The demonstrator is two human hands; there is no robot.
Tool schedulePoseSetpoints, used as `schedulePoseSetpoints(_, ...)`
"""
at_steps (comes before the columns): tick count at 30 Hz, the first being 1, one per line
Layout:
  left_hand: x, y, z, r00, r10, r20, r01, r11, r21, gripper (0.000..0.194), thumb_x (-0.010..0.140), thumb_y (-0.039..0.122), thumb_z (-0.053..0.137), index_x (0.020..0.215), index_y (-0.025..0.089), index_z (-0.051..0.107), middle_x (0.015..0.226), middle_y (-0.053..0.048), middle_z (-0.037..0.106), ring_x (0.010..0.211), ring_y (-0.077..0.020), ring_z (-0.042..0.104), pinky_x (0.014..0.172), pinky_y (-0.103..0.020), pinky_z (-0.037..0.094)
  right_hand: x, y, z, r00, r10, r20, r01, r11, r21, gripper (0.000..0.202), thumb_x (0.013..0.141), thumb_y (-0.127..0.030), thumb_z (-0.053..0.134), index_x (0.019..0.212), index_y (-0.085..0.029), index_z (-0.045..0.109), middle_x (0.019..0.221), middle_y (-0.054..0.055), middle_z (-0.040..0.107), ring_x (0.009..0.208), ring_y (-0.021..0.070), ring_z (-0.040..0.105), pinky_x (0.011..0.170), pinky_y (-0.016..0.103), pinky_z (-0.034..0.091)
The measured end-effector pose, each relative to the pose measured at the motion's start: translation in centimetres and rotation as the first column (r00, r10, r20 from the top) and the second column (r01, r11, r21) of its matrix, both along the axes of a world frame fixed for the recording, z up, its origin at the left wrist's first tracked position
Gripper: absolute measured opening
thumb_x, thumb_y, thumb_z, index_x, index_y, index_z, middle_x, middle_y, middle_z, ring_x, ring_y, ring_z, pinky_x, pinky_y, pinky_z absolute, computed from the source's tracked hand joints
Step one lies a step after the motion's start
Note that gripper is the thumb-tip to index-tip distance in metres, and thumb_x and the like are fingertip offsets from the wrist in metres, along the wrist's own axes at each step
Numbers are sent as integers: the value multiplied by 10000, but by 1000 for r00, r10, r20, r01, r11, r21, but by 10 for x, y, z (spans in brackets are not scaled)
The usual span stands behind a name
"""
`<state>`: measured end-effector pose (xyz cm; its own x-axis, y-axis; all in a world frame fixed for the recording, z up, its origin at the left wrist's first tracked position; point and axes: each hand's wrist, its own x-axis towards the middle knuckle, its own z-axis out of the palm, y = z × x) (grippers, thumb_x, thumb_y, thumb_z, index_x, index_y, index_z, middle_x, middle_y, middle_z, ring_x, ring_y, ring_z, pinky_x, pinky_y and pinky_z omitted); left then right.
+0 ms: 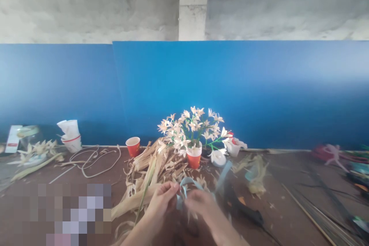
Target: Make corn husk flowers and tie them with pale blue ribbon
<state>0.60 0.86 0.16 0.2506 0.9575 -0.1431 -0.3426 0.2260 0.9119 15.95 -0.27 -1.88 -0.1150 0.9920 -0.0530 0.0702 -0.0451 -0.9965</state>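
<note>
My left hand (pixel 165 199) is closed, thumb and fingertips pinched at the end of a light blue ribbon (pixel 188 180). Close beside it, my right hand (pixel 203 204) has curled fingers at the ribbon's loop, but motion smears them. One tail of the ribbon rises to the right behind this hand. Just beyond both hands stands a red paper cup (pixel 194 161) holding a bunch of cream-white flowers (pixel 191 125) on green stems. Dried corn husks (pixel 150 161) lie heaped beyond my left hand, and one long strip runs beneath it.
A dark tool with a cord (pixel 245 208), shaped like a glue gun, lies right of my right hand. Another red cup (pixel 133 147), a looped white cord (pixel 99 159) and white cups (pixel 70 138) stand left. Thin sticks (pixel 314 215) lie right. A blue panel (pixel 184 77) borders the table.
</note>
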Motion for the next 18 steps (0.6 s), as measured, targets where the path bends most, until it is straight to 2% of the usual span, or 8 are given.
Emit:
schedulePoseSetpoints(3, 1, -1, 0, 999, -50, -22, 50, 999, -7, 409, 618, 529, 677, 646, 125, 618, 417, 80, 344, 391, -38, 210, 414, -211, 91, -2, -3, 1, 1000, -23, 1, 23, 1000, 0, 239, 643, -397, 667, 600, -165, 628, 492, -43, 494, 481, 88, 436, 487, 209, 353)
schedulePoseSetpoints(6, 2, -4, 1, 996, -90, -9, 90, 996, -16, 380, 609, 489, 704, 672, 123, 622, 428, 79, 355, 401, -38, 201, 421, -215, 88, -3, -2, 0, 999, 36, 37, -36, 999, -11, 256, 618, -400, 682, 562, -157, 630, 473, -35, 496, 482, 99, 450, 501, 222, 373)
schedulePoseSetpoints(13, 3, -9, 5, 999, -41, -17, 41, 999, -7, 339, 568, 399, 759, 558, 137, 545, 418, 76, 382, 403, -33, 226, 438, -211, 90, -7, -7, 6, 994, 90, -56, -88, 995, 44, 252, 650, -411, 682, 648, -160, 674, 571, -4, 576, 582, 135, 530, 584, 241, 427)
schedulePoseSetpoints(18, 4, -12, 10, 999, -51, 4, 51, 999, -19, 361, 581, 436, 741, 560, 131, 549, 448, 62, 431, 416, -35, 276, 440, -192, 143, -8, -11, 12, 996, 58, -69, -56, 998, 30, 299, 611, -463, 706, 625, -165, 681, 544, -4, 577, 575, 146, 539, 580, 247, 436)
